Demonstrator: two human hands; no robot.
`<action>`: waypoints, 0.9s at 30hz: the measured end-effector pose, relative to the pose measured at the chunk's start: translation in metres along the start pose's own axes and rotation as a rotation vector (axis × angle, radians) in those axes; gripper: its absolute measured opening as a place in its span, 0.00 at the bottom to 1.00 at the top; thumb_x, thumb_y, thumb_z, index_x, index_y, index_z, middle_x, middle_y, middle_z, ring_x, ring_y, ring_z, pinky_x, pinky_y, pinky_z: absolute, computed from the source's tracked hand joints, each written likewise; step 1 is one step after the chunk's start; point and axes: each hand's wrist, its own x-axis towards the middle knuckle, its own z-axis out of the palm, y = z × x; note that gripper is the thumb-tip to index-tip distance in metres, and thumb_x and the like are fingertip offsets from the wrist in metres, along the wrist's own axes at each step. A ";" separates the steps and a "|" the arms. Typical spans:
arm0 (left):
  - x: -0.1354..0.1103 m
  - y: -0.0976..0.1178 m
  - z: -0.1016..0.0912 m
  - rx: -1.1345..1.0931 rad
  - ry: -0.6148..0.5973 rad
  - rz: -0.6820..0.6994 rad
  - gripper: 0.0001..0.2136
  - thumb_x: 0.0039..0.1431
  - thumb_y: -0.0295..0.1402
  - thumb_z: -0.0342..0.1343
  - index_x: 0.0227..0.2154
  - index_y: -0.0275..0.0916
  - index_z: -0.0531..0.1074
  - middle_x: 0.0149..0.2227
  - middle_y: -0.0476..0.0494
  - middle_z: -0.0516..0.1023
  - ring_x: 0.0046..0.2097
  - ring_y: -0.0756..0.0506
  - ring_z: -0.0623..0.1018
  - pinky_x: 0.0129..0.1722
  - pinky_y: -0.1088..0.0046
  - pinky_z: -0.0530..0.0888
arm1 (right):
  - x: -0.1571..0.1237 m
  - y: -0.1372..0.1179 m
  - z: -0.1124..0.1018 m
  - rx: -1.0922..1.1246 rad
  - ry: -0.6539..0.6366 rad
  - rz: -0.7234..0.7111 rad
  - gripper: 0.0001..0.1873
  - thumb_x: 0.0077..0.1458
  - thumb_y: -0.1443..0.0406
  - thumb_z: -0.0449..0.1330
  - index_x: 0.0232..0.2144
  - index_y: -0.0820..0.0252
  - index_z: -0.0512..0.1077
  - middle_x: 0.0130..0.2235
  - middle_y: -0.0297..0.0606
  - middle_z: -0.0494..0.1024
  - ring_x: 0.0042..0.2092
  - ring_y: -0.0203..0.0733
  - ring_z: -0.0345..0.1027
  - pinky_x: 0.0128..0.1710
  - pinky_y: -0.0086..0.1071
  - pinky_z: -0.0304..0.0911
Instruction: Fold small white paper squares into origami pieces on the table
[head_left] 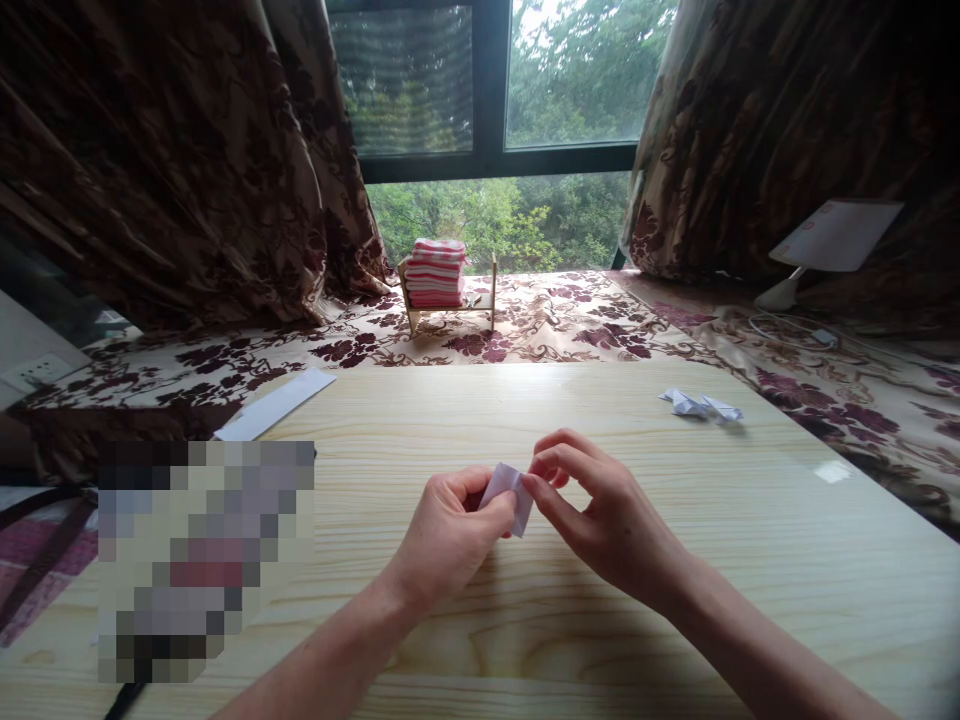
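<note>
A small folded piece of white paper (pixel 511 492) is pinched between both my hands just above the light wooden table (pixel 600 600). My left hand (pixel 448 535) curls around its left side, thumb and fingers closed on it. From the right, my right hand (pixel 600 510) grips its edge with thumb and fingertips. Two small folded white paper shapes (pixel 701 405) lie on the table to the far right, beyond my hands.
A white paper strip (pixel 276 404) lies at the table's far left edge. A blurred patch (pixel 202 560) covers the near left. Behind the table, a small wooden rack with striped folded cloths (pixel 439 275) stands on a flowered cover. A white lamp (pixel 825 245) sits far right.
</note>
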 end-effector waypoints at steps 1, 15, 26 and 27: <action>0.000 0.000 0.000 -0.011 0.001 -0.005 0.09 0.51 0.32 0.54 0.18 0.35 0.67 0.21 0.51 0.65 0.26 0.52 0.63 0.27 0.76 0.60 | 0.000 0.000 0.000 0.000 -0.001 -0.001 0.05 0.55 0.70 0.55 0.28 0.59 0.67 0.33 0.37 0.70 0.31 0.37 0.65 0.30 0.33 0.65; 0.001 -0.001 -0.001 -0.083 0.012 -0.063 0.12 0.53 0.37 0.55 0.22 0.32 0.72 0.22 0.49 0.67 0.28 0.51 0.64 0.28 0.76 0.61 | 0.000 -0.002 -0.001 -0.008 -0.024 -0.025 0.04 0.54 0.71 0.55 0.28 0.60 0.67 0.34 0.38 0.69 0.32 0.37 0.64 0.30 0.32 0.63; 0.000 -0.006 0.002 0.015 0.076 0.007 0.12 0.54 0.35 0.53 0.20 0.33 0.69 0.22 0.50 0.62 0.28 0.51 0.61 0.28 0.75 0.59 | 0.006 -0.005 -0.006 0.129 -0.007 0.126 0.07 0.57 0.69 0.53 0.27 0.61 0.69 0.34 0.37 0.69 0.33 0.36 0.63 0.33 0.32 0.62; 0.000 -0.005 0.002 0.022 0.076 0.011 0.12 0.55 0.35 0.53 0.21 0.33 0.70 0.23 0.50 0.63 0.28 0.51 0.61 0.28 0.75 0.60 | 0.006 -0.006 -0.006 0.141 -0.014 0.133 0.07 0.56 0.70 0.54 0.27 0.61 0.69 0.34 0.37 0.69 0.34 0.36 0.64 0.33 0.31 0.62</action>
